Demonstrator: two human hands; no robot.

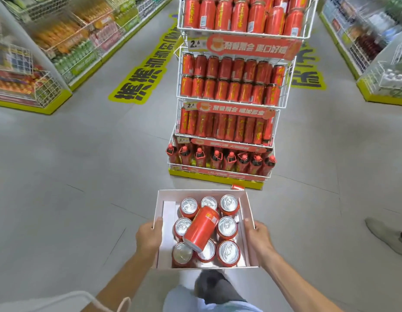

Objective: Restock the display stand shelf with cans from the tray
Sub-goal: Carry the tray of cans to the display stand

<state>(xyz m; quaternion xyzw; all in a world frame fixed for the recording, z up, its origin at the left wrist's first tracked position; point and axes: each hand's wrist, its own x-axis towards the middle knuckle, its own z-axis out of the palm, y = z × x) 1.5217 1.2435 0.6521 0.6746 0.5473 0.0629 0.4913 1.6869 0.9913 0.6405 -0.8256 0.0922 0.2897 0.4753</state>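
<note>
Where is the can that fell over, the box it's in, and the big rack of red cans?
tipped can (201,228), head view, on its red side.
tray (202,192), head view, on its far wall.
display stand (240,32), head view, on the top shelf's wire rim.

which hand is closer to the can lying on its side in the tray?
Left, narrowly. The left hand grips the tray on its left wall, beside the tipped can. The right hand grips the right wall, with an upright can in between.
</note>
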